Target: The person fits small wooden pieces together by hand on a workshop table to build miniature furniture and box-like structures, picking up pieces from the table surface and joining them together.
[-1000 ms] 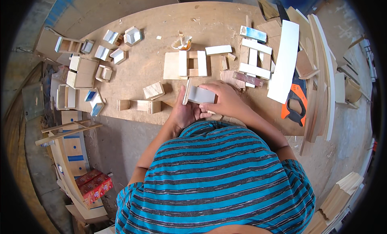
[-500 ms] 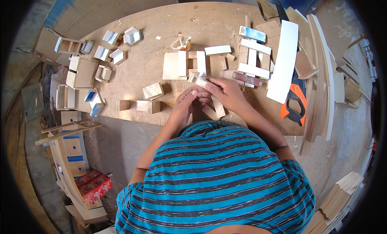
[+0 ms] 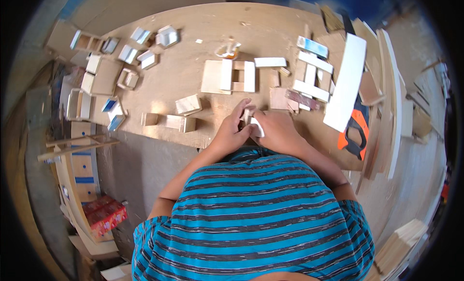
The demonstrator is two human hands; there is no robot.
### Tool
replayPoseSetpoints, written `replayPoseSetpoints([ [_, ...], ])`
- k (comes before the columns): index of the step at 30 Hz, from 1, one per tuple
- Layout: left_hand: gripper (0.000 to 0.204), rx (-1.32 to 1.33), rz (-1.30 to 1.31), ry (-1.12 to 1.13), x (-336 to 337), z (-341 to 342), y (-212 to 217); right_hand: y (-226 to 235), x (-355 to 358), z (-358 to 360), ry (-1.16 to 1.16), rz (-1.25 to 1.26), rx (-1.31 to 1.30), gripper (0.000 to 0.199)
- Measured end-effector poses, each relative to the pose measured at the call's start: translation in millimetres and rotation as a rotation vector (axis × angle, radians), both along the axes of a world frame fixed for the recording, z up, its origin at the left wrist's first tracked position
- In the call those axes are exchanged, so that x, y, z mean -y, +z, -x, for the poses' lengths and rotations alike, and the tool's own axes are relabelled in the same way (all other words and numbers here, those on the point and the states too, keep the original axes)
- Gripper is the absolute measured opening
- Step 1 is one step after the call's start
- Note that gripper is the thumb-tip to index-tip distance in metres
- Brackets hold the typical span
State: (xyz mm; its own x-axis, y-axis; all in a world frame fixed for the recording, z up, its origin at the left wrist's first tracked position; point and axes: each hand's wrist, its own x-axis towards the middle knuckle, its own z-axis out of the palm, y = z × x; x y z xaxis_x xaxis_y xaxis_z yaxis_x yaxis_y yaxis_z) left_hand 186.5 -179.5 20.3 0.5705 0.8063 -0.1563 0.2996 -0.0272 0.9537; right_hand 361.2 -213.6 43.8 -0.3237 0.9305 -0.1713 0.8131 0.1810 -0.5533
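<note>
At the near edge of the wooden tabletop (image 3: pixel 193 78), both hands are closing on a small white wooden piece (image 3: pixel 256 127), probably lying between left hand (image 3: pixel 231 136) and right hand (image 3: pixel 278 131).

Shirt (image 3: pixel 256 223) blue, dark-striped; saw handle (image 3: pixel 352 134) orange-black; long board (image 3: pixel 345 82) white; box (image 3: pixel 105 216) red.

Wearing a short-sleeved tee (image 3: pixel 256 223) with bright turquoise and dark mottled grey-black horizontal stripes. Sleeves ending above the elbows, forearms bare below the tee. No watch, rings or gloves on either hand.
</note>
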Motion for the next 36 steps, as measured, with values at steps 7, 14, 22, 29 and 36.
replayPoseSetpoints([
  [7,0.037,-0.037,0.285,-0.067,3,2,3,18,2,-6,0.132,-0.285,0.135,0.028],
  [14,0.042,-0.177,-0.142,-0.118,12,13,18,10,-9,-16,0.172,0.062,-0.135,0.043],
  [22,0.045,0.064,-0.081,-0.027,24,92,37,17,-39,-32,0.005,0.242,0.106,0.040],
  [29,0.027,0.210,-0.070,0.881,28,231,-14,25,-57,13,-0.051,-0.256,-0.105,0.031],
  [36,0.058,0.064,-0.283,0.866,-12,250,-55,-61,-66,109,-0.021,0.474,-0.516,0.037],
])
